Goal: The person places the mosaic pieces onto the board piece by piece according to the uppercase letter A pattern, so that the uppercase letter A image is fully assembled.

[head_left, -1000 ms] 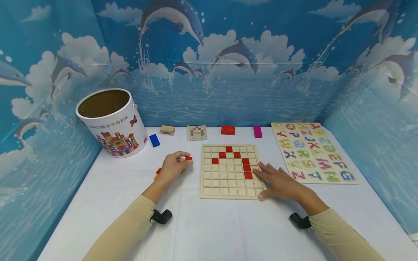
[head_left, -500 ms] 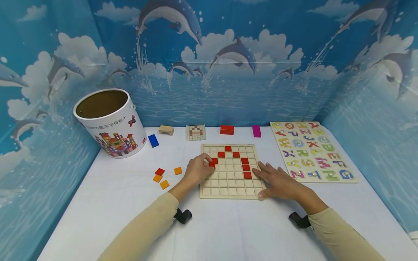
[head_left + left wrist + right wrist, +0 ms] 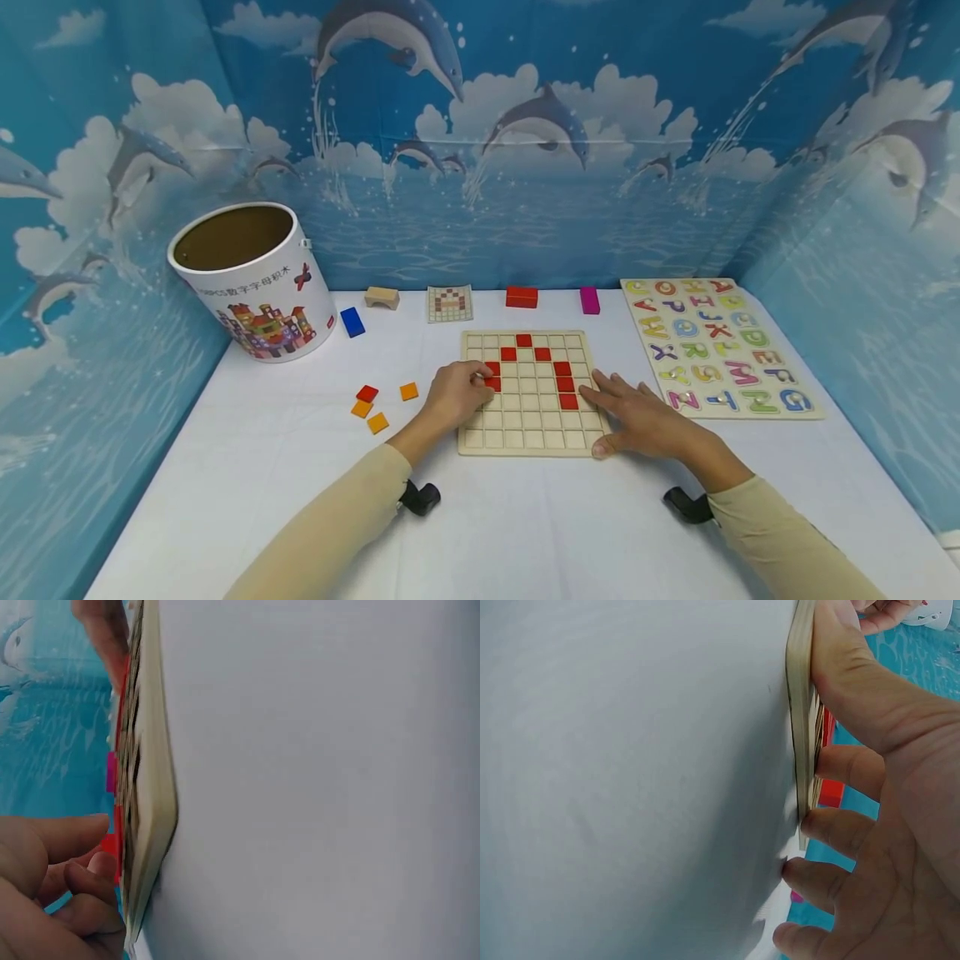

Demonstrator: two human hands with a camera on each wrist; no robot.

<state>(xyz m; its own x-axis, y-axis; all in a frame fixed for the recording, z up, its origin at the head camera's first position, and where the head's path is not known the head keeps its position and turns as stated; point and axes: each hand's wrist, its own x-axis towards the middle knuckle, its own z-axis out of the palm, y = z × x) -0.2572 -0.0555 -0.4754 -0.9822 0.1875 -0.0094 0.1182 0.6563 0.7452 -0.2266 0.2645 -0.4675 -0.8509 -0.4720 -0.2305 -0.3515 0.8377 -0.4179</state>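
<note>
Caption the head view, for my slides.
Left hand places a red tile on the grid board; right hand steadies it.

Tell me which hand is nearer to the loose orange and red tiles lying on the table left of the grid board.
Left. The left hand sits at the grid board's left edge, just right of the loose tiles. The right hand rests flat on the board's right edge, the whole board between it and them.

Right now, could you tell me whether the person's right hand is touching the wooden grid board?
Touching. The head view shows the right hand lying flat over the wooden grid board at its right edge; the right wrist view shows the thumb against that edge.
</note>
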